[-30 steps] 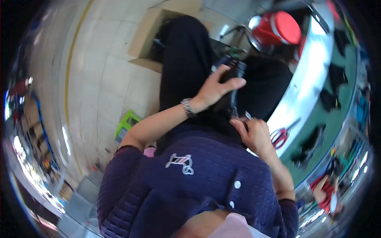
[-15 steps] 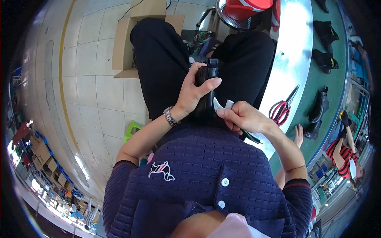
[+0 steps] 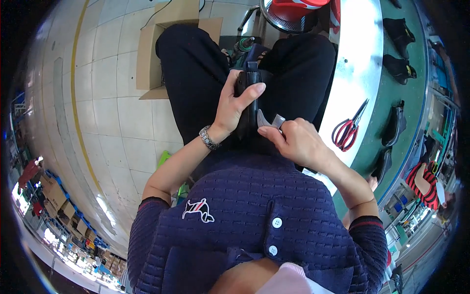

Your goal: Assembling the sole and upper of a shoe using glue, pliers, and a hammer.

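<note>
Over my lap, a black leather boot [image 3: 253, 79] is gripped in my left hand [image 3: 229, 110], its thumb pressed across the dark surface and its other fingers mostly hidden behind. My right hand [image 3: 302, 142] is closed on a pair of pincers [image 3: 265, 120]. Their curved metal jaw is beside the boot's near part, and I cannot tell whether it touches the leather. The pincers' handles are hidden under my right hand. Much of the boot's lower part blends into my black trousers [image 3: 193, 78].
Red-handled scissors [image 3: 347, 132] lie on the silver metal bench [image 3: 360, 59] to my right. Beyond it, several black boots [image 3: 400, 69] stand on a green surface [image 3: 418, 103]. An open cardboard box [image 3: 148, 66] is beside my left knee. A red container [image 3: 293, 11] sits on a stool ahead.
Both hands have shifted slightly forward and left with the boot and pincers. My right hand has turned, and the pincers' dark handle is now out of sight.
</note>
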Available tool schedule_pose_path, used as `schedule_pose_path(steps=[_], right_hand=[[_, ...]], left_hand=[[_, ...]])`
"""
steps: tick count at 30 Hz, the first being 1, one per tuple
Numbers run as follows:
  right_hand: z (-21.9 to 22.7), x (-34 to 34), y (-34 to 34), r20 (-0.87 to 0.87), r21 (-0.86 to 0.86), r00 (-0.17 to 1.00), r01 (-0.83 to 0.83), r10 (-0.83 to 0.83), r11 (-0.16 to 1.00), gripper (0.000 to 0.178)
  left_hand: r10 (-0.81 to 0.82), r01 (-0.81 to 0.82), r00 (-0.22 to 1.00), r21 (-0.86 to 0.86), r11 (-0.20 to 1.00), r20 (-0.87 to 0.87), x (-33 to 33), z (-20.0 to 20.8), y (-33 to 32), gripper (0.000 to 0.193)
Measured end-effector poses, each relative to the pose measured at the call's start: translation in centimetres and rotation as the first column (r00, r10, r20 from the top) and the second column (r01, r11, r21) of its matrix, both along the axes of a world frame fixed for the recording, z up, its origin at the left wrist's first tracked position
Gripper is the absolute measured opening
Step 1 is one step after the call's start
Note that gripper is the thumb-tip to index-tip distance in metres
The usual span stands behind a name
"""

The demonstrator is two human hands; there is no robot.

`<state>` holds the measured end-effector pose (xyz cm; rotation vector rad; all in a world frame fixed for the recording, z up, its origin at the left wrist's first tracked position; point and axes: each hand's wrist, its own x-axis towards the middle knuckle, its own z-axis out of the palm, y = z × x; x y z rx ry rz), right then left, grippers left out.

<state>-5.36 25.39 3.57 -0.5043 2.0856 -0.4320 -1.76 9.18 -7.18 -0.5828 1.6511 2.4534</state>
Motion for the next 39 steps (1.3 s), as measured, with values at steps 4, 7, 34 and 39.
schedule_pose_path(steps=[4, 7, 34, 39], right_hand=[[-0.5, 0.5, 0.0, -0.268, 0.012, 0.963, -0.033, 0.035, 0.999, 0.063], [-2.1, -0.7, 2.5, -0.123, -0.201, 0.981, 0.123, -0.15, 0.972, 0.059], [-3.8, -0.5, 5.5, 0.413, -0.808, 0.72, 0.572, -0.558, 0.14, 0.088], [-4.4, -0.3, 11.3, 0.236, -0.828, 0.148, 0.548, -0.96, -0.119, 0.067]], left_hand=[[0.011, -0.016, 0.998, 0.074, 0.997, 0.065, -1.0, 0.1, -0.1, 0.033], [-0.018, 0.012, 0.997, 0.089, 0.996, 0.071, -1.6, -0.4, -0.2, 0.034], [-0.112, -0.023, 0.989, 0.848, 0.53, 0.097, -5.9, 6.2, -3.0, 0.077], [-0.312, 0.36, 0.933, 0.42, 0.833, -0.18, -5.9, 6.6, -0.3, 0.066]])
